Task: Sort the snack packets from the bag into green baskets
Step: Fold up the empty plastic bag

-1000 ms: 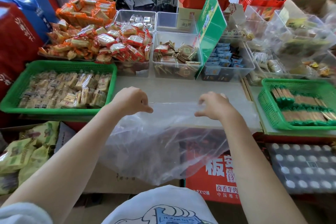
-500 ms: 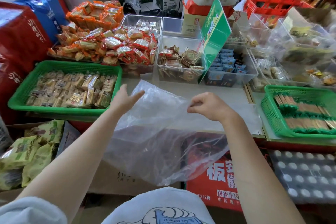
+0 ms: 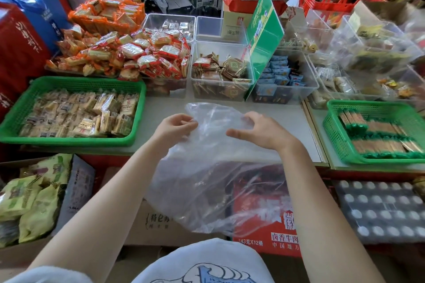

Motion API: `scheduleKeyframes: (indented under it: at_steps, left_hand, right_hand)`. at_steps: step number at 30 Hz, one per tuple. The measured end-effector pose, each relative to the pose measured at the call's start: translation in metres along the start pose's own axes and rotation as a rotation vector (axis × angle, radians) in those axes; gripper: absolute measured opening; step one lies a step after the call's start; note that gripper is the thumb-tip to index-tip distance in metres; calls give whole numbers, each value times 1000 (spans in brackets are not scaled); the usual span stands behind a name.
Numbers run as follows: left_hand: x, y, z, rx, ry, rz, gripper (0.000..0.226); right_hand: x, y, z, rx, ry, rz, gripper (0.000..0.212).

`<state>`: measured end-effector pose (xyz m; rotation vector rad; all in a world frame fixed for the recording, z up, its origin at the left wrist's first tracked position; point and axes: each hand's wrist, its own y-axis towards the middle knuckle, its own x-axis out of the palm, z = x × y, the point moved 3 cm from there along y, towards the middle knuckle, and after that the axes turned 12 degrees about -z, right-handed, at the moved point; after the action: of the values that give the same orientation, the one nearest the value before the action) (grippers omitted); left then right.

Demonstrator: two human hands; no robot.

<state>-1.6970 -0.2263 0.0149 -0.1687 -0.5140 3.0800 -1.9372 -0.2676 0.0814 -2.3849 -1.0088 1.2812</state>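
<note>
Both hands, left hand (image 3: 177, 127) and right hand (image 3: 259, 132), are gathering the apparently empty bag (image 3: 207, 179), fingers grasping its film; next, setting it aside.

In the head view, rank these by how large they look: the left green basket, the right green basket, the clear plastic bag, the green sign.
1. clear plastic bag, though it is nearest the camera
2. left green basket
3. right green basket, partly cut off
4. green sign

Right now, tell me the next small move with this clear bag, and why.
Probably crumple the clear plastic bag and set it aside. It hangs limp and see-through with no packets visible inside, the left hand pinches its top edge, the right hand rests on it, and both green baskets are filled.
</note>
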Motion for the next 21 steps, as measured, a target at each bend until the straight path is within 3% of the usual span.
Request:
scheduleKeyframes:
  at_steps: [4, 7, 11, 16, 19, 21]
  left_hand:
    - [19, -15, 39, 261, 87, -193, 9]
    - [25, -27, 69, 402, 172, -210, 13]
    - [20, -38, 118, 528, 122, -142, 14]
    - [6, -41, 145, 513, 80, -103, 24]
    - [2, -41, 143, 421, -214, -113, 33]
    - [-1, -39, 143, 389, -255, -87, 19]
  right_hand:
    - [-3, 7, -14, -80, -5, 276, 107]
    - [-16, 3, -35, -266, 98, 425, 99]
    - [-44, -6, -78, -475, 276, 296, 53]
    - [-60, -10, -104, -526, 344, 263, 9]
    - [-58, -12, -104, -584, 375, 263, 7]
    - [-56, -14, -106, -603, 401, 291, 9]
